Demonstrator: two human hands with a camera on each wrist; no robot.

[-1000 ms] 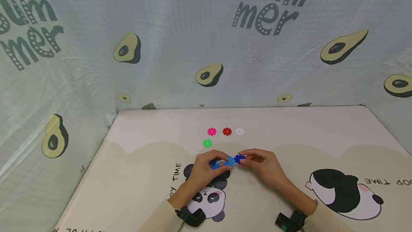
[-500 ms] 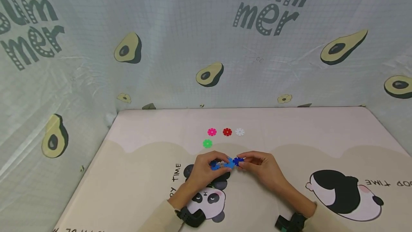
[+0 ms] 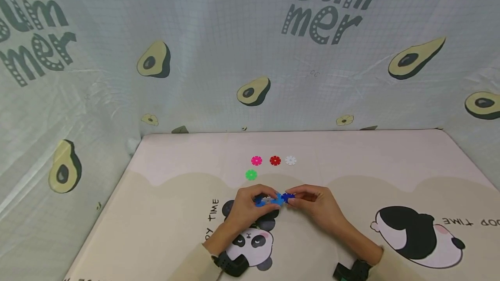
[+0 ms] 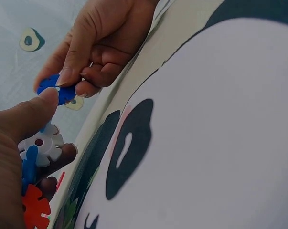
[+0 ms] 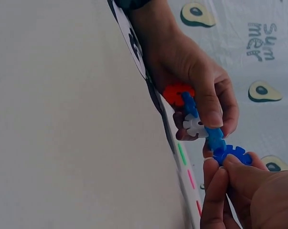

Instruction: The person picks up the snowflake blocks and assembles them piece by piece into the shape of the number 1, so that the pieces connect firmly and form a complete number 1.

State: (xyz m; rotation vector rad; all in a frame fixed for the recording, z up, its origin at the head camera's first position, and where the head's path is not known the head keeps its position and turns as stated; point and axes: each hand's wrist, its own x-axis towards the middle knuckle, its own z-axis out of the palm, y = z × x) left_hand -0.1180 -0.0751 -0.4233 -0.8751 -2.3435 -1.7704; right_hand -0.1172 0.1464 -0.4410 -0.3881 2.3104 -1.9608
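My left hand [image 3: 250, 206] holds a short chain of notched plastic snowflake discs. In the right wrist view the chain runs from an orange-red disc [image 5: 176, 92] through a blue disc [image 5: 189, 106] and a white disc [image 5: 194, 126] to a light blue disc [image 5: 215, 139], which the left thumb and fingers pinch. My right hand [image 3: 320, 205] pinches a dark blue snowflake disc [image 3: 288, 197] between thumb and fingers. Its edge meets the light blue disc at an angle; how deep the notches sit in each other is hidden by the fingertips.
Beyond the hands, a pink disc [image 3: 256, 160], a red disc [image 3: 275, 160] and a white disc [image 3: 291, 160] lie in a row, with a green disc [image 3: 251, 174] nearer. The table [image 3: 175, 220] has a printed cover. An avocado-patterned curtain [image 3: 203, 55] hangs behind and at the sides.
My right hand has moved slightly left and nearer, bringing the dark blue disc from beside the light blue disc against it. The left hand holds nearly still; the loose discs are unmoved.
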